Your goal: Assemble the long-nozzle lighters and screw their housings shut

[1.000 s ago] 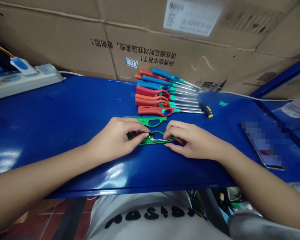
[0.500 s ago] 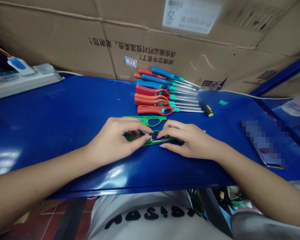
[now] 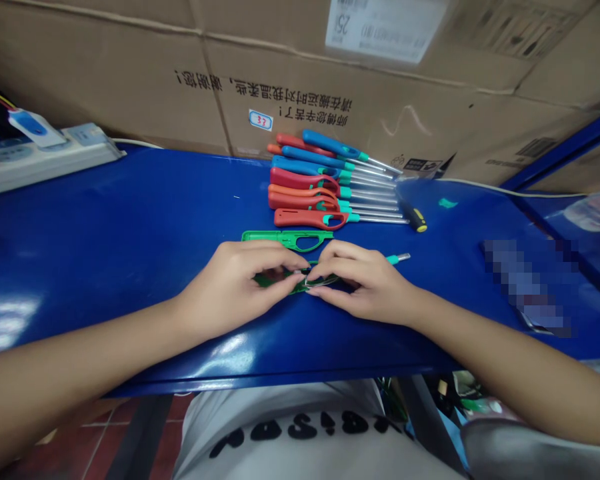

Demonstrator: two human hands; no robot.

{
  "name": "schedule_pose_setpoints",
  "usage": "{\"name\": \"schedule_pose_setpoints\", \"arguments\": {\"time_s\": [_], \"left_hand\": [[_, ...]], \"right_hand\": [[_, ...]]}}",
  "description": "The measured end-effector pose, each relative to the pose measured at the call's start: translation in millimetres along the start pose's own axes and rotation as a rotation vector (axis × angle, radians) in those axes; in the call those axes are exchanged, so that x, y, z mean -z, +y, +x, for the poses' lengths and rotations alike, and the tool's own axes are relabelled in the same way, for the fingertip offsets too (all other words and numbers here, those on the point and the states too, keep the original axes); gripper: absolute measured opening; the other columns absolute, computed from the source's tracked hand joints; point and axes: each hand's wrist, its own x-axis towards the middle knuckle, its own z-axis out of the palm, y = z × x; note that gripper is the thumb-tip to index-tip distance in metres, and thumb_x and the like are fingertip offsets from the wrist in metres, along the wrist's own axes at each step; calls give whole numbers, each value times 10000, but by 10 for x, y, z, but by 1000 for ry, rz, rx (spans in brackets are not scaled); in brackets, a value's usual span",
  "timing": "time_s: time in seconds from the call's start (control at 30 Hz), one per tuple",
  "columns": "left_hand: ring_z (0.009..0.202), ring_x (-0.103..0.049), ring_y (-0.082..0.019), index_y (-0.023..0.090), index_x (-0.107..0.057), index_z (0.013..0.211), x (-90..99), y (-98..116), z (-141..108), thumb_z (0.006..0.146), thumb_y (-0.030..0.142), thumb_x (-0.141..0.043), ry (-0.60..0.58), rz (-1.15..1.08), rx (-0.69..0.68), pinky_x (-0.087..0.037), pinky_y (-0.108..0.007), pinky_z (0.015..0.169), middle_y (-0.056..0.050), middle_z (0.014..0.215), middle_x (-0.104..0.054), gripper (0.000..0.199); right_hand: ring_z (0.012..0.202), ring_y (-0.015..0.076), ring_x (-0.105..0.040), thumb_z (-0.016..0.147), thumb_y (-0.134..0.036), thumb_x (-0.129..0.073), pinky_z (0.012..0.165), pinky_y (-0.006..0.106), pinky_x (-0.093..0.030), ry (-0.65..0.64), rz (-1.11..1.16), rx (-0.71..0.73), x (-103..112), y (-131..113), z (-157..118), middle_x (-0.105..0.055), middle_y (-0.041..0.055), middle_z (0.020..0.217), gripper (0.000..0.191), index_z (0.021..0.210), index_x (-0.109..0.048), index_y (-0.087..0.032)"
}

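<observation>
"Leftward had moved the bare right hand [image 3: 365,280], towards the bare left hand [image 3: 240,280]."

"And where was the work?"

"On the glossy blue table [image 3: 105,233], one hollow green plastic half-shell [image 3: 300,289] lay beneath the fingers of both hands, its long axis running left to right. Its matching green plastic half [image 3: 267,235] lay just beyond, farther from the body."

"How were the fingers?"

"Left thumb and forefinger almost met over the shell; whether they pinched something, I could not tell. Right thumb and forefinger stood slightly apart, beside thin pale wires [image 3: 323,283]; their grip also was unclear."
</observation>
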Motion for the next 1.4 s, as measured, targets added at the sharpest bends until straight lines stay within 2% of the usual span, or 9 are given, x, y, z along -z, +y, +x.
{"name": "schedule_pose_setpoints", "arguments": {"time_s": [0.13,0.27,0.37,0.53,0.7,0.83,1.0,1.17,1.4], "left_hand": [[718,-700,-125,208,-760,978,1,-1,-1,920,224,-691,-2,4,-2,-545,-228,680,0,851,-773,91],[722,-701,-127,207,-761,982,5,-12,-7,926,227,-683,-5,6,-3,-542,-228,681,-6,861,-774,98],[720,-700,-131,209,-761,992,4,-24,-11,935,239,-672,-16,18,2,-539,-233,679,-12,862,-774,110],[727,-705,-135,209,-754,991,4,-45,-10,943,230,-653,-27,50,-26,-539,-237,672,-11,868,-773,114],[810,-729,-159,181,-751,1004,11,-74,-18,956,200,-644,-35,122,-86,-557,-261,733,-29,920,-779,119],[885,-738,-178,157,-755,1029,14,-96,-14,975,195,-629,-41,164,-104,-574,-292,810,-50,979,-778,142],[908,-742,-186,153,-767,1014,3,-111,12,981,197,-627,-45,181,-89,-583,-304,838,-52,986,-782,151],[950,-755,-197,157,-773,1039,-14,-136,10,984,175,-609,-53,184,-98,-591,-309,860,-53,1020,-800,174],[867,-755,-218,149,-779,1046,-4,-142,13,1004,181,-559,-90,258,-116,-608,-345,794,-69,954,-803,226]], "right_hand": [[738,99,-574,952,-268,-662,633,226,-443,21,25,-15,-43,-7,11,-629,28,968,78,995,-702,-217],[589,64,-442,926,-232,-686,534,217,-388,107,166,-36,-36,-8,28,-606,12,933,45,962,-688,-205],[530,43,-372,914,-212,-694,491,220,-346,164,261,-103,-6,10,48,-576,-2,888,37,903,-672,-184],[565,57,-447,938,-309,-678,508,224,-376,187,521,-276,45,108,69,-567,-7,877,146,899,-595,-194],[457,34,-481,1002,-357,-598,459,213,-371,144,737,-334,81,183,73,-691,1,889,186,948,-504,-206],[449,36,-474,1010,-374,-589,461,199,-372,97,772,-331,96,184,67,-662,-40,755,204,965,-477,-210],[502,53,-444,998,-401,-604,455,191,-365,84,763,-325,80,182,62,-537,-74,679,225,965,-492,-209],[541,58,-431,996,-396,-609,484,197,-364,61,732,-304,76,155,79,-489,-76,678,232,941,-492,-202],[530,58,-411,1013,-373,-581,499,210,-337,48,717,-284,91,150,76,-472,-83,672,210,936,-485,-203]]}}
